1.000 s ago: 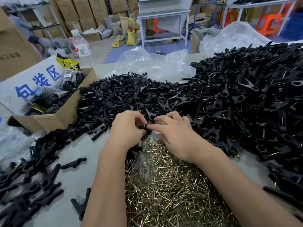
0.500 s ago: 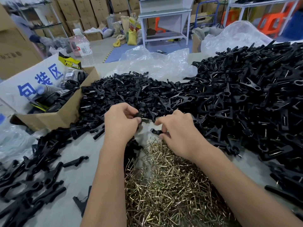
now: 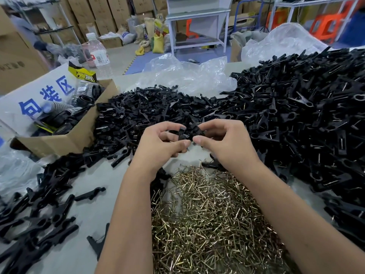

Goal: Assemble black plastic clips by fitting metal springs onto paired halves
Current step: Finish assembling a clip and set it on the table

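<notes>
- The clip halves [image 3: 190, 133] are up in the air between both hands, right over the gap between the black pile and the heap of springs [image 3: 213, 220]. Looks like two pieces held together, but they're dark and half hidden, so I can't say how well they're lined up.
- Left hand [image 3: 160, 147] has fingers curled in, thumb and fingertips pinching the left side of the halves. Right hand [image 3: 227, 143] does the same on the right side, thumb tip nearly meeting the left thumb.
- Can't see a spring in either hand, so my guess is the pairing step is on and the spring is next.
- What could go wrong: the halves could slide off each other if the pinch loosens when one hand goes down for a spring, and a dropped half would vanish among the loose halves [image 3: 138, 113] below.
- Long axis seems to run roughly left to right between the hands; which end is the jaw end, I can't tell.
- Further out: finished clips [image 3: 306, 115] heaped on the right, a cardboard box [image 3: 65, 139] on the left, plastic bags [image 3: 189, 74] behind.
</notes>
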Available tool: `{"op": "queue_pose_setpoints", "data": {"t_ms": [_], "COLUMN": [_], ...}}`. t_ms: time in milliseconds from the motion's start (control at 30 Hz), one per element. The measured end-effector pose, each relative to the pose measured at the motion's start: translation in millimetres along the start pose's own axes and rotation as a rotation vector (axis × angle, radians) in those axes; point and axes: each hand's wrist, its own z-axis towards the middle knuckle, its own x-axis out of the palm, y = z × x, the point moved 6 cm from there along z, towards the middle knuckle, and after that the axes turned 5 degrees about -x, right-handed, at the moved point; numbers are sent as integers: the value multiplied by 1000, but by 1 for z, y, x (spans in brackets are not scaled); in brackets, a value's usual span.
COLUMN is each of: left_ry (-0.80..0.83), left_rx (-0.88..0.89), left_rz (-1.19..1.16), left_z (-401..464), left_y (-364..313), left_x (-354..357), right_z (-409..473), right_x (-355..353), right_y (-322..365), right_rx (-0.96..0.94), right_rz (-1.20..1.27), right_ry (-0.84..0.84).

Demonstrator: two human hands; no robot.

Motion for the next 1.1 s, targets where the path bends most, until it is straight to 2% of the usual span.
{"op": "queue_pose_setpoints", "data": {"t_ms": [67, 267, 400, 567, 800, 1100], "left_ry": [25, 136, 86, 25, 50, 73], "left_rx": [-35, -96, -87, -86, -116, -78], "left_rz": [-56, -214, -194, -257, -314, -333], "left_z": [0, -1, -2, -2, -2, -3], "left_y": [2, 4, 3, 2, 5, 2], "left_x": [1, 9, 11, 7, 6, 9], "right_z": [-1, -2, -3, -2, -2, 0], "right_x": [-2, 0, 4, 11, 3, 4], "right_y": [-2, -1, 0, -1, -5, -4], "right_rx": [29, 23, 2, 7, 7, -16], "right_rz": [99, 107, 33, 157, 150, 114], "right_ry": [-24, -23, 23, 95, -9, 44]}}
